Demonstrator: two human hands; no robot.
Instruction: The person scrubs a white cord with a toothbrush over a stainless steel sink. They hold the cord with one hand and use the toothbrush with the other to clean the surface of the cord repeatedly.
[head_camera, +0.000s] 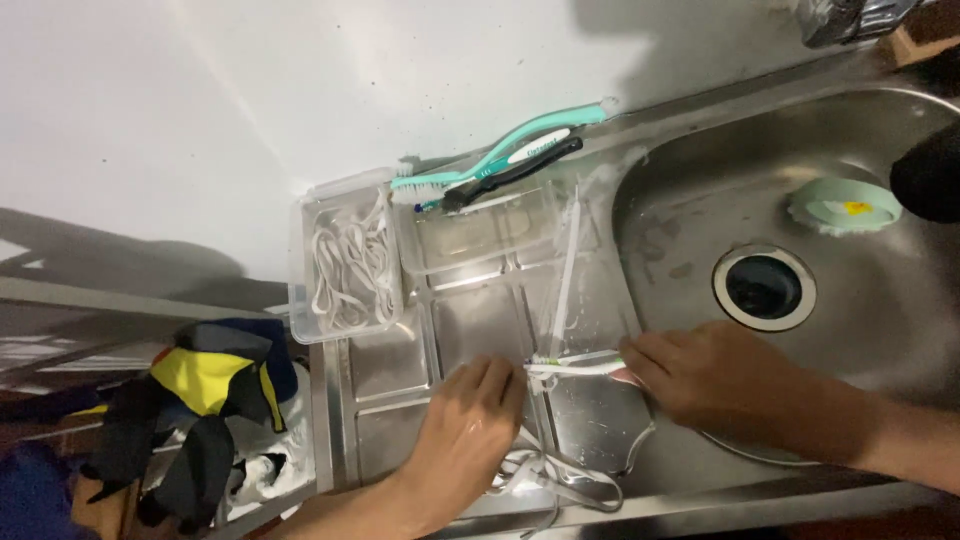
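My left hand (462, 430) presses flat on a white shoelace (565, 470) lying on the steel drainboard (480, 325), fingertips pinning it near the brush head. My right hand (715, 385) grips a white toothbrush (575, 368) by its handle, bristles on the lace right beside my left fingertips. One stretch of the lace (566, 262) runs straight up the drainboard toward the wall. Loops of lace spill over the counter's front edge under my left wrist.
A clear plastic tub (345, 262) holds more white laces, with its clear lid (480, 230) beside it. A teal scrubbing brush (500, 150) and a dark toothbrush (520, 168) rest on the lid. The sink basin (900, 290) has a drain (764, 287) and a green puck-shaped object (845, 205). Dark and yellow cloth (200, 400) lies at left.
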